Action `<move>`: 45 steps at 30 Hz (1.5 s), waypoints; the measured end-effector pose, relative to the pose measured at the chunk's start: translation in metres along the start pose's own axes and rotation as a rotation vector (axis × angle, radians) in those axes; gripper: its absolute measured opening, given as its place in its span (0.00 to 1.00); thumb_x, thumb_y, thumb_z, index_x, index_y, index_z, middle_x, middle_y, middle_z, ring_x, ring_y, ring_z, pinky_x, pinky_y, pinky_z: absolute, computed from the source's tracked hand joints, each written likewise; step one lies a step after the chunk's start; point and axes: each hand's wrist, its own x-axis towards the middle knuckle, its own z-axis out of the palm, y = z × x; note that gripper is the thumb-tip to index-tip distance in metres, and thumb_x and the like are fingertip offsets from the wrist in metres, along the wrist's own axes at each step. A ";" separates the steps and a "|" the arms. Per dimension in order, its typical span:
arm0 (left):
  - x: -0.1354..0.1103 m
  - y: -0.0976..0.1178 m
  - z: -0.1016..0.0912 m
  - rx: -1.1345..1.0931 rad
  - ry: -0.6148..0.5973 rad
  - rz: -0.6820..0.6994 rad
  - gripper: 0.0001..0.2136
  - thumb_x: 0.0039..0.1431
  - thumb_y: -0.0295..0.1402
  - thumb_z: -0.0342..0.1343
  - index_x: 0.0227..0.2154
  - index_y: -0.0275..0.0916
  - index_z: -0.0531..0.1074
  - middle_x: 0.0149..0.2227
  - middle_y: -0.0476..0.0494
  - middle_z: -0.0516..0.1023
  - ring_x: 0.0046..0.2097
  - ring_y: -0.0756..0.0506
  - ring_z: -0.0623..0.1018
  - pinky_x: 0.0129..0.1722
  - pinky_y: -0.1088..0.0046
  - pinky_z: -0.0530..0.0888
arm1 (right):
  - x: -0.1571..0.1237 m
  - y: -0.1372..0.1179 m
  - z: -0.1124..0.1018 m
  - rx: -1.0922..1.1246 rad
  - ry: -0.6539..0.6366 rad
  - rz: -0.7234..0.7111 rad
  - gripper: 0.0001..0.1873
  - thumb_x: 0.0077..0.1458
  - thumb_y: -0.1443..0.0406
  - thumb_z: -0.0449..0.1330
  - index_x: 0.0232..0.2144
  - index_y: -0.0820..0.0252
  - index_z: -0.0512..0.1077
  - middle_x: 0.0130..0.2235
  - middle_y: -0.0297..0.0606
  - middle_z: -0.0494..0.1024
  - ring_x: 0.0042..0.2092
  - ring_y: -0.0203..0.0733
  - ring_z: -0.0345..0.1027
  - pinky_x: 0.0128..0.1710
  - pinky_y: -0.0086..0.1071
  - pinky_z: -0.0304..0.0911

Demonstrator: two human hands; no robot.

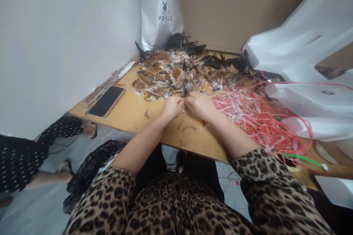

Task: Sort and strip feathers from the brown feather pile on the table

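My left hand (173, 107) and my right hand (199, 104) meet over the table at the near edge of a heap of brown, cream and black feathers (162, 73). Both are closed, fingertips pinched close together. A blurred brown feather (196, 86) rises from my right hand's fingers. Whatever my left fingers pinch is too small and hidden to make out. Beside my right forearm spreads a tangle of pink and white ribbons (245, 114). A few loose feather bits (180, 124) lie on the tabletop below my hands.
A phone (106, 101) lies on the wooden table (132, 117) at left. Behind the feathers stands a white printed bag (162, 11). White plastic chairs (300, 44) crowd the right side. A green strip (303, 158) sticks out at the right. Another person's legs (46, 180) show at lower left, near a black plastic bag (91, 165).
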 end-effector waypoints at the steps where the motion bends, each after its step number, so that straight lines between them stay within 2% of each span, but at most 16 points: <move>1: -0.001 -0.002 0.000 0.066 -0.036 0.046 0.09 0.52 0.24 0.48 0.19 0.33 0.67 0.16 0.50 0.70 0.18 0.55 0.70 0.19 0.83 0.66 | 0.001 0.002 -0.003 -0.009 -0.023 -0.022 0.16 0.56 0.63 0.48 0.28 0.64 0.72 0.32 0.46 0.72 0.35 0.41 0.63 0.31 0.32 0.49; 3: -0.003 -0.003 0.000 0.144 -0.113 0.115 0.09 0.51 0.24 0.49 0.18 0.34 0.67 0.15 0.50 0.69 0.18 0.55 0.70 0.20 0.83 0.65 | 0.003 0.010 -0.007 0.045 -0.060 -0.041 0.14 0.55 0.64 0.50 0.28 0.64 0.73 0.32 0.44 0.72 0.35 0.40 0.63 0.32 0.31 0.50; 5: -0.005 -0.002 0.000 0.136 -0.198 0.133 0.09 0.52 0.27 0.50 0.18 0.33 0.67 0.15 0.49 0.70 0.18 0.56 0.70 0.20 0.83 0.65 | 0.005 0.020 -0.010 0.191 -0.104 -0.029 0.11 0.51 0.64 0.53 0.26 0.63 0.73 0.30 0.41 0.73 0.33 0.38 0.63 0.32 0.31 0.51; 7: -0.008 0.002 0.001 0.061 -0.294 0.101 0.10 0.53 0.30 0.52 0.19 0.33 0.68 0.16 0.48 0.70 0.18 0.55 0.70 0.20 0.83 0.66 | 0.004 0.032 -0.011 0.432 -0.199 0.016 0.08 0.47 0.64 0.57 0.24 0.63 0.73 0.27 0.37 0.73 0.30 0.36 0.62 0.31 0.29 0.53; 9: -0.011 0.007 0.001 -0.052 -0.384 0.050 0.10 0.52 0.33 0.54 0.21 0.31 0.70 0.17 0.47 0.71 0.19 0.54 0.72 0.20 0.82 0.67 | 0.001 0.043 -0.011 0.738 -0.311 0.082 0.10 0.44 0.61 0.59 0.24 0.63 0.73 0.25 0.35 0.73 0.28 0.34 0.62 0.30 0.28 0.55; 12: -0.012 0.015 0.000 -0.201 -0.392 0.011 0.11 0.49 0.37 0.58 0.23 0.31 0.72 0.18 0.46 0.73 0.19 0.54 0.72 0.20 0.82 0.67 | -0.003 0.050 -0.007 1.107 -0.324 0.200 0.14 0.42 0.56 0.61 0.24 0.63 0.72 0.24 0.34 0.73 0.26 0.33 0.62 0.28 0.28 0.57; 15: -0.011 0.021 -0.004 -0.347 -0.274 -0.045 0.12 0.46 0.38 0.60 0.21 0.31 0.72 0.17 0.47 0.72 0.18 0.55 0.70 0.18 0.82 0.65 | -0.004 0.048 -0.002 1.241 -0.189 0.228 0.16 0.41 0.55 0.62 0.27 0.63 0.72 0.27 0.36 0.74 0.27 0.34 0.63 0.28 0.29 0.57; 19: -0.005 0.022 -0.007 -0.627 -0.122 -0.172 0.11 0.43 0.36 0.62 0.22 0.31 0.71 0.18 0.51 0.71 0.17 0.59 0.67 0.17 0.85 0.62 | 0.001 0.037 0.005 1.209 -0.013 0.205 0.16 0.42 0.55 0.62 0.24 0.63 0.70 0.24 0.33 0.70 0.27 0.33 0.60 0.29 0.29 0.56; 22: -0.001 0.020 -0.007 -0.801 -0.075 -0.240 0.08 0.43 0.31 0.63 0.26 0.31 0.72 0.19 0.52 0.71 0.18 0.60 0.67 0.17 0.88 0.61 | 0.003 0.027 0.007 1.144 0.054 0.264 0.17 0.43 0.54 0.61 0.24 0.63 0.69 0.22 0.32 0.68 0.26 0.32 0.57 0.28 0.29 0.55; 25: 0.002 0.016 -0.005 -0.879 -0.042 -0.300 0.05 0.45 0.26 0.61 0.27 0.31 0.72 0.20 0.52 0.71 0.19 0.61 0.67 0.18 0.89 0.62 | 0.004 0.019 0.005 1.021 0.128 0.251 0.15 0.45 0.55 0.61 0.23 0.63 0.69 0.23 0.33 0.68 0.27 0.32 0.57 0.29 0.29 0.55; 29: 0.005 0.012 -0.004 -0.895 -0.001 -0.350 0.04 0.47 0.24 0.60 0.27 0.31 0.72 0.20 0.51 0.71 0.19 0.61 0.67 0.18 0.89 0.62 | 0.004 0.015 0.007 0.921 0.179 0.199 0.12 0.47 0.58 0.59 0.22 0.63 0.70 0.25 0.34 0.69 0.29 0.33 0.59 0.31 0.29 0.55; 32: 0.005 0.011 -0.004 -0.844 0.012 -0.302 0.06 0.46 0.27 0.61 0.28 0.31 0.72 0.20 0.51 0.71 0.19 0.60 0.67 0.18 0.88 0.62 | 0.004 0.016 0.015 0.957 0.205 0.267 0.11 0.47 0.59 0.59 0.23 0.62 0.71 0.25 0.33 0.69 0.28 0.33 0.60 0.30 0.29 0.56; 36: 0.003 0.010 -0.003 -0.681 0.059 -0.186 0.10 0.44 0.33 0.62 0.27 0.32 0.73 0.21 0.49 0.72 0.19 0.58 0.68 0.18 0.84 0.63 | 0.003 0.014 0.018 0.837 0.380 0.313 0.07 0.46 0.61 0.60 0.24 0.60 0.73 0.26 0.34 0.71 0.30 0.35 0.62 0.33 0.31 0.58; 39: 0.003 0.010 -0.001 -0.619 0.107 -0.149 0.10 0.44 0.35 0.62 0.25 0.32 0.72 0.21 0.48 0.73 0.19 0.57 0.69 0.19 0.83 0.63 | 0.001 0.011 0.015 0.729 0.482 0.305 0.06 0.47 0.64 0.59 0.24 0.60 0.73 0.26 0.34 0.71 0.29 0.35 0.62 0.32 0.31 0.58; 45: 0.003 0.009 -0.001 -0.653 0.109 -0.159 0.10 0.44 0.35 0.62 0.26 0.32 0.73 0.22 0.48 0.74 0.21 0.57 0.69 0.21 0.82 0.64 | -0.001 0.006 0.015 0.583 0.478 0.244 0.06 0.50 0.65 0.57 0.25 0.59 0.73 0.26 0.35 0.70 0.29 0.36 0.62 0.31 0.31 0.57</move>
